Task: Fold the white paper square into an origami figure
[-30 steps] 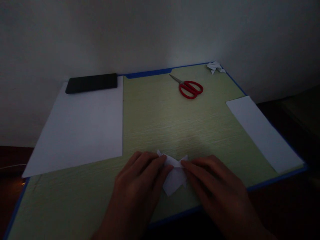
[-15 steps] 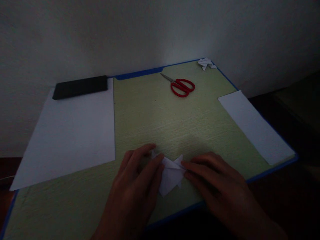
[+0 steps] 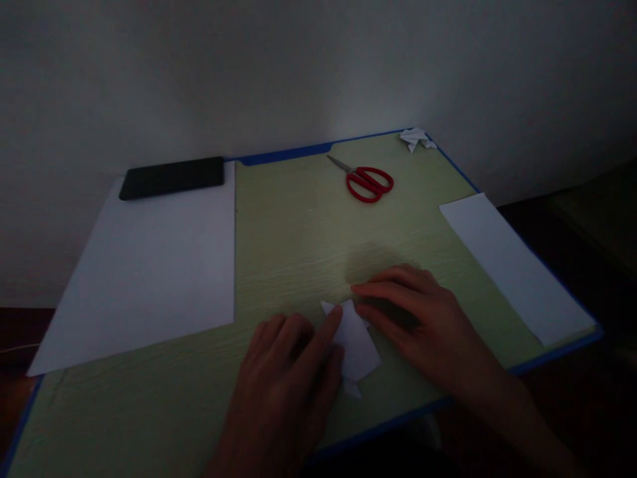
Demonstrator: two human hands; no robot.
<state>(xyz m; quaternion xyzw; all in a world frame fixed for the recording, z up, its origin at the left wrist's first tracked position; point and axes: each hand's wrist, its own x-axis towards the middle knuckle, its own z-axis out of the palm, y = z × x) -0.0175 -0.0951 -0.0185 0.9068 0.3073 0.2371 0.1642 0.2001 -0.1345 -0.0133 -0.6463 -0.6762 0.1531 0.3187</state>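
A small folded piece of white paper (image 3: pixel 359 348), with pointed flaps at its top left and bottom, lies on the pale green tabletop near the front edge. My left hand (image 3: pixel 293 372) is closed on its left side, the index fingertip pressing on top and the thumb against the lower left part. At the paper's upper right edge is my right hand (image 3: pixel 423 318), its thumb tip at the edge and its index fingertip just beyond, with a gap between them. The left fingers cover part of the paper.
Red-handled scissors (image 3: pixel 369 184) lie toward the back. A folded paper figure (image 3: pixel 417 138) sits at the far right corner. At left, a black phone-like slab (image 3: pixel 174 178) rests on a large white sheet (image 3: pixel 164 265). A white paper strip (image 3: pixel 512 265) lies along the right edge.
The folded paper has been turned, so a broad smooth face now shows. My right hand has moved up from pinching its right corner to its upper edge. The view has shifted slightly.
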